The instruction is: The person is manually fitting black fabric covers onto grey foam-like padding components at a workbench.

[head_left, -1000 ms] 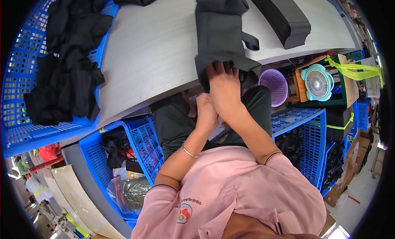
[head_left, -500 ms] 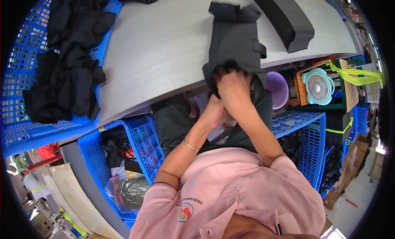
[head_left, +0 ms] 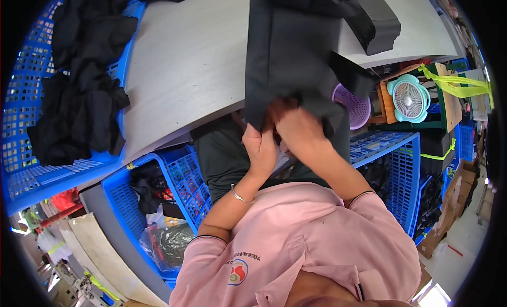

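A black fabric piece [head_left: 301,53] with a straight seam and loose flaps hangs over the near edge of the grey table [head_left: 179,69], raised and partly smeared by motion. At its lower edge my left hand [head_left: 260,146] is closed, thumb up, pinching the cloth. Just to the right, my right hand [head_left: 298,127] has its fingers curled into the same edge; the fingertips are blurred and partly hidden by the fabric. The two hands are close together above my lap.
Black cloth pieces [head_left: 90,85] fill a blue crate [head_left: 21,133] at the left. A stack of dark strips [head_left: 377,27] lies at the table's right. Beside my legs stand more blue crates [head_left: 124,206], a purple basket [head_left: 356,111] and a small turquoise fan [head_left: 409,98].
The black fabric piece has lifted off the table toward me and spread wider, a flap swinging out to the right. My left hand has moved slightly left and up onto its edge.
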The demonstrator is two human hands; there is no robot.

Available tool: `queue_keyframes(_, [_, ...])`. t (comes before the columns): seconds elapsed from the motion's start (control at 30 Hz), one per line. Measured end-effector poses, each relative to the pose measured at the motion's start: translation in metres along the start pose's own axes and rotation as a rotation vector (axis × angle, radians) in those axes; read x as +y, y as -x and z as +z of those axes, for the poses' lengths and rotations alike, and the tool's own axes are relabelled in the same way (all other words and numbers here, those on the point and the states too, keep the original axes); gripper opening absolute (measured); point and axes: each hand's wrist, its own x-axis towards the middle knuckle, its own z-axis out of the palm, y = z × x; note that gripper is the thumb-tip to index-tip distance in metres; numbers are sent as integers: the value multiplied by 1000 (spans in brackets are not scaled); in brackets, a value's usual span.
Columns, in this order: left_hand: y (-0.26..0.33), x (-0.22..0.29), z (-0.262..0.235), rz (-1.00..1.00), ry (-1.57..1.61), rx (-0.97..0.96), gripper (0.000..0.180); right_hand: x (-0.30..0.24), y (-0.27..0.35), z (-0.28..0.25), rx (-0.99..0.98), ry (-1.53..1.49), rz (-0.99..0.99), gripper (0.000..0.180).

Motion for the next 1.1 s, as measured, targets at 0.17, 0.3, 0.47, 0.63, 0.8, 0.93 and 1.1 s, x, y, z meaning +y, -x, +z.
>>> queue_keyframes(0.17, [4, 2, -16, -413, -175, -326, 30, 52, -18, 25, 86, -40, -55, 26])
queue_keyframes(0.3, [8, 3, -42, -351, 244, -222, 52, 45, 5, 23, 31, 12, -70, 31])
queue_keyframes(0.47, [-20, 40, -24, -570, 362, -89, 49, 27, 73, 40, -243, -41, -290, 22])
queue_keyframes(0.63, [-18, 34, -29, -544, 246, -132, 41, 25, 82, -18, 321, -600, -307, 9])
queue_keyframes(0.8, [-3, 22, -50, -466, 119, -305, 34, 60, 55, -44, 501, -446, 18, 20])
queue_keyframes(0.93, [2, 29, -53, -537, 348, -415, 37, 94, 60, -35, -189, -1277, 331, 23])
queue_keyframes(1.1, [7, -24, -72, -585, 148, -257, 45, 72, 72, -8, -234, -1897, 292, 34])
